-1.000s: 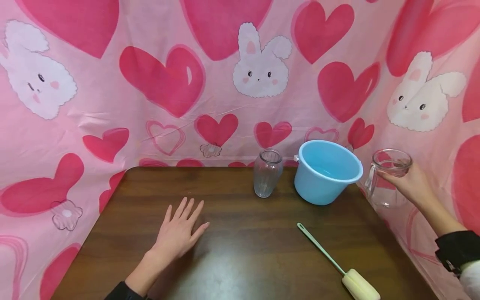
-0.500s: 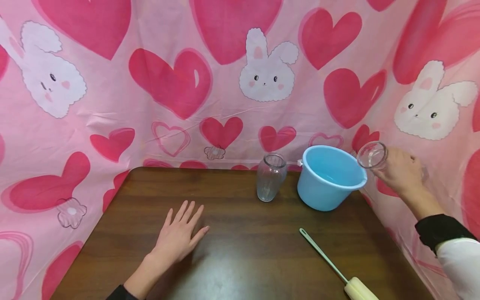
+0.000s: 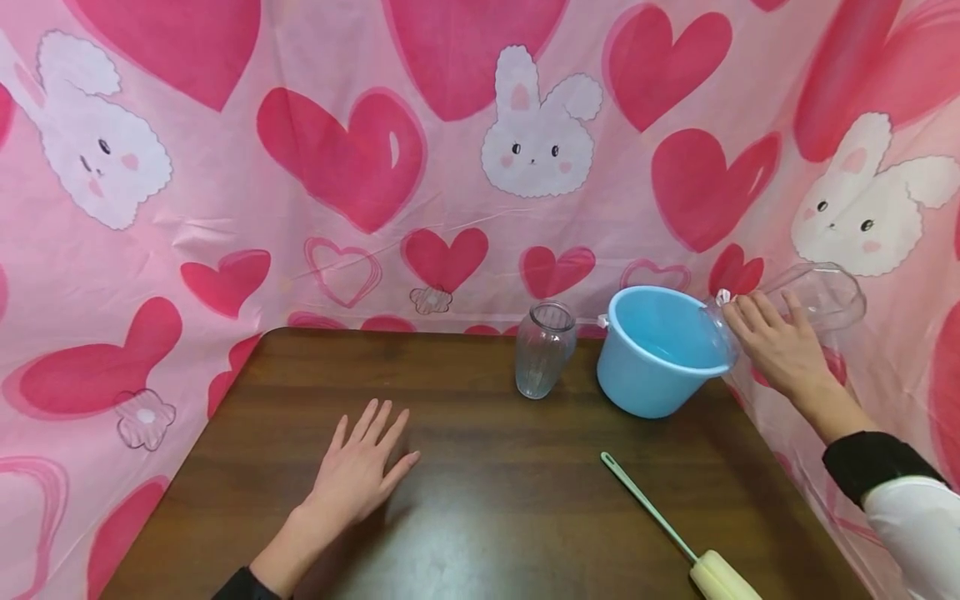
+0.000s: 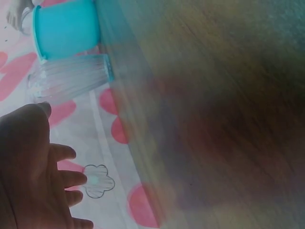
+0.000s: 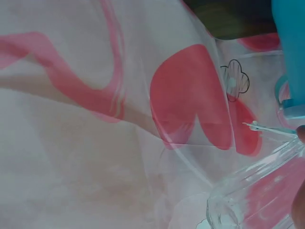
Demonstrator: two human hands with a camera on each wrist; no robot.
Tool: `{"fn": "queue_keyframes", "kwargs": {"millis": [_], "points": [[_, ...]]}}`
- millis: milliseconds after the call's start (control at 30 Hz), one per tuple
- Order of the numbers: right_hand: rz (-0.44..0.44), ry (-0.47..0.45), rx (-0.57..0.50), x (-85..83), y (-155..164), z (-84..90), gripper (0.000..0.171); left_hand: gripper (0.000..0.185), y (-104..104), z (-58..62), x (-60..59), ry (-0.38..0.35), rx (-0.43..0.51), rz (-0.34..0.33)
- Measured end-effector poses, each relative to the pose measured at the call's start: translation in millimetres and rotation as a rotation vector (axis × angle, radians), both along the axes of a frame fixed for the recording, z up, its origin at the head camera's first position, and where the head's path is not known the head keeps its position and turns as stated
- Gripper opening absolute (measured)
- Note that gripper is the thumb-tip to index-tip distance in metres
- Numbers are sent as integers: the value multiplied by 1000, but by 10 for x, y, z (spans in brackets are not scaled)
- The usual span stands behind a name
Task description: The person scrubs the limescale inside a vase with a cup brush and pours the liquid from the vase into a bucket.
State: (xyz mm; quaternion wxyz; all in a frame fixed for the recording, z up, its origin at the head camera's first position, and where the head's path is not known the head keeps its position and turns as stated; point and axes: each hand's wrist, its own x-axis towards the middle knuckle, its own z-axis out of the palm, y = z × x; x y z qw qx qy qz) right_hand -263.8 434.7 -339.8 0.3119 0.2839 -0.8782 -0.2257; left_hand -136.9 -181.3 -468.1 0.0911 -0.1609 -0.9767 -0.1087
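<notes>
Tipped further, glass jar (image 3: 813, 296) mouth meets bucket (image 3: 660, 350) rim.

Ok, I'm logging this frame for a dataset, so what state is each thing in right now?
Glass jar: tipped on its side, mouth at the bucket's rim, gripped by the right hand.
Blue bucket: upright on the table, a little water inside.
Ribbed glass vase: upright, looks empty.
Sponge brush: lying flat, untouched.
Left hand: flat on the table, fingers spread.
</notes>
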Motion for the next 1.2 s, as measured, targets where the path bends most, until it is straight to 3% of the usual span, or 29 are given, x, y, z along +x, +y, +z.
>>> {"fn": "queue_keyframes", "kwargs": {"millis": [100,200,433,667,800,933,1067,1200], "points": [[43,59,29,2,17,-17,119,71,17,-16,-9,-10,-8,-9],[56,74,-19,26,-2,-21,114,71,28,-32,-4,-25,-8,-11],[-31,15,-311,230,-158,-12,93,71,12,-39,23,-34,-9,-7],[-158,-37,-573,598,-379,-9,81,73,23,5,9,-30,5,-16],[-206,-164,-744,834,-548,29,79,77,26,26,2,-37,10,-16],[-197,-311,-913,1055,-752,85,77,76,27,39,-1,-45,11,-17],[-171,-423,-997,1233,-1016,118,77,76,32,52,-7,-47,9,-21],[-199,-578,-1047,1327,-1344,119,78,75,45,62,-17,-39,15,-23]]}}
